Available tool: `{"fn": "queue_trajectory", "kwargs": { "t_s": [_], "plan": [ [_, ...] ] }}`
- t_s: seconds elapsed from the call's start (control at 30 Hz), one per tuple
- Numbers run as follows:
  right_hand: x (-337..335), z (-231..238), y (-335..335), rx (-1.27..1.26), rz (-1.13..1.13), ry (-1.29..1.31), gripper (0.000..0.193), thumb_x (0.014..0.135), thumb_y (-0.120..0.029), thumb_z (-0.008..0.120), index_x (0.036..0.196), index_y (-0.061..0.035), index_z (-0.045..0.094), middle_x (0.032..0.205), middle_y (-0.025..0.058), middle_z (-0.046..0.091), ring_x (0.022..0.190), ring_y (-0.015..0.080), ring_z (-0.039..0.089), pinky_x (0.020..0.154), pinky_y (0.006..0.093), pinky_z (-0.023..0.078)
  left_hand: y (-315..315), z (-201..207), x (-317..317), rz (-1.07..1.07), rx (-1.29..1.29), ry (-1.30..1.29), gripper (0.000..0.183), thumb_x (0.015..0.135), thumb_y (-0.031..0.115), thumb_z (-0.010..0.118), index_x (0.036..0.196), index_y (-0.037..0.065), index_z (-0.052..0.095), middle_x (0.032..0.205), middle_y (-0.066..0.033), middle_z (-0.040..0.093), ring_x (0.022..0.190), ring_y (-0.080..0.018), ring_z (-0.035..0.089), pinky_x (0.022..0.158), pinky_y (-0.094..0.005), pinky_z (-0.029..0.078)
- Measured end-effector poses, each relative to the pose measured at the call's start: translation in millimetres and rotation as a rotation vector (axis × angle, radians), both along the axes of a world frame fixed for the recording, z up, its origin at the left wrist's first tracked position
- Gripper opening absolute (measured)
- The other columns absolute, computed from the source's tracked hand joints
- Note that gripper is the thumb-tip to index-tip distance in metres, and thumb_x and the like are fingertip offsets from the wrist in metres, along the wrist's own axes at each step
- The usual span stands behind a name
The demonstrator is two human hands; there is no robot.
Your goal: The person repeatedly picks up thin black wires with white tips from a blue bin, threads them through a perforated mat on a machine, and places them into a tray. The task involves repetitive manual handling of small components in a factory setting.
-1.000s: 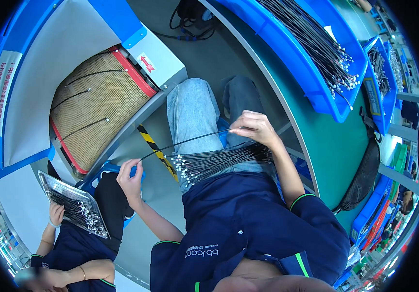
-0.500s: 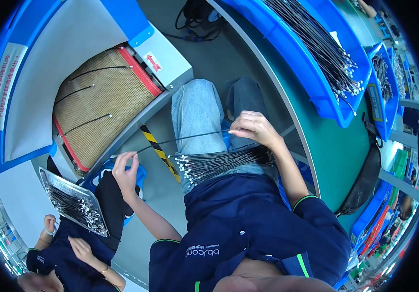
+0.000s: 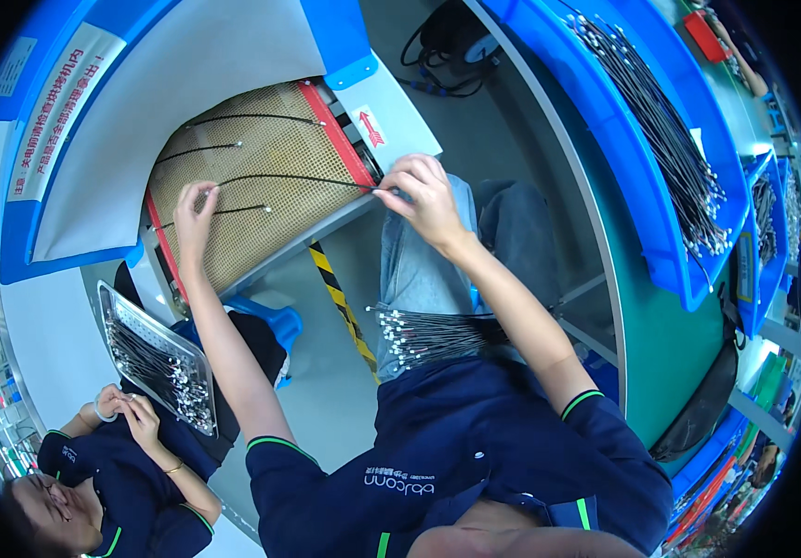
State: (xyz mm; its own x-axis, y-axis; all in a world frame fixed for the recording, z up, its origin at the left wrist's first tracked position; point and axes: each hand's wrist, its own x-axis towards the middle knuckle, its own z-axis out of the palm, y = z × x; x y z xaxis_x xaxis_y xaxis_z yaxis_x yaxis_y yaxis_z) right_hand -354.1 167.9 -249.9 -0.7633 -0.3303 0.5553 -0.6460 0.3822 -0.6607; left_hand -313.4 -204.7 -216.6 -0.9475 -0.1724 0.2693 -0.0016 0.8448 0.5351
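My left hand (image 3: 194, 216) and my right hand (image 3: 419, 193) stretch one thin black cable (image 3: 289, 179) between them, low over the tan mesh conveyor belt (image 3: 233, 242). The left hand pinches the end with the small metal tip over the belt's near part. The right hand pinches the other end at the belt's red edge. Three more black cables (image 3: 242, 119) lie across the belt farther in. A bundle of black cables with metal ends (image 3: 437, 335) rests across my lap.
A grey hood with blue trim (image 3: 158, 84) covers the conveyor's far end. To the right a long blue tray (image 3: 670, 149) holds many cables. At lower left another person sits beside a metal tray of cables (image 3: 154, 358). Yellow-black tape (image 3: 340, 298) marks the floor.
Both my hands have risen from my lap toward the conveyor, carrying the single cable from above the bundle to over the mesh belt. The view has tilted up with them.
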Motion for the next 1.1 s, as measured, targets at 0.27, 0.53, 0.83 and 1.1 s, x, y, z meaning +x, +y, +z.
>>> {"fn": "queue_trajectory", "kwargs": {
  "t_s": [0.27,0.53,0.83,1.1],
  "plan": [
    [-11.9,-16.0,-43.3,0.123,-0.072,-0.056,0.017,0.071,-0.016,0.075,0.081,-0.0102,0.063,0.1,0.0026,0.056,0.11,0.0241,0.051,0.106,0.0543,0.031,-50.7,-36.7,-22.5,0.009,-0.009,-0.067,0.015,0.083,0.015,0.067,0.094,0.004,0.066,0.105,-0.0097,0.06,0.101,-0.0236,0.058,0.087,-0.0325,0.044],
    [-13.6,-8.2,-41.3,0.169,-0.083,-0.066,0.02,0.072,-0.016,0.073,0.087,-0.0098,0.062,0.103,0.0054,0.054,0.111,0.0263,0.05,0.105,0.0533,0.032,-54.0,-44.0,-30.3,0.003,-0.01,-0.057,0.017,0.083,0.017,0.068,0.097,0.006,0.067,0.107,-0.0099,0.058,0.105,-0.0246,0.054,0.09,-0.0342,0.044],
    [62.8,10.4,76.6,0.143,0.154,-0.515,0.014,0.085,-0.018,0.065,0.093,-0.0065,0.062,0.094,0.0093,0.061,0.093,0.0286,0.059,0.082,0.0377,0.047,-8.3,11.4,-14.5,0.03,-0.096,0.001,0.037,0.088,0.018,0.063,0.122,0.007,0.055,0.127,-0.014,0.049,0.12,-0.029,0.047,0.103,-0.037,0.036],
    [140.4,-24.6,158.2,0.424,0.349,-0.847,0.026,0.088,-0.032,0.061,0.096,-0.0073,0.065,0.093,0.0117,0.063,0.093,0.0302,0.06,0.082,0.04,0.047,177.4,20.0,82.7,-0.156,0.287,-0.127,0.025,0.087,0.009,0.06,0.111,0.003,0.059,0.113,-0.0114,0.059,0.109,-0.0253,0.055,0.096,-0.0346,0.041]
  ]
}}
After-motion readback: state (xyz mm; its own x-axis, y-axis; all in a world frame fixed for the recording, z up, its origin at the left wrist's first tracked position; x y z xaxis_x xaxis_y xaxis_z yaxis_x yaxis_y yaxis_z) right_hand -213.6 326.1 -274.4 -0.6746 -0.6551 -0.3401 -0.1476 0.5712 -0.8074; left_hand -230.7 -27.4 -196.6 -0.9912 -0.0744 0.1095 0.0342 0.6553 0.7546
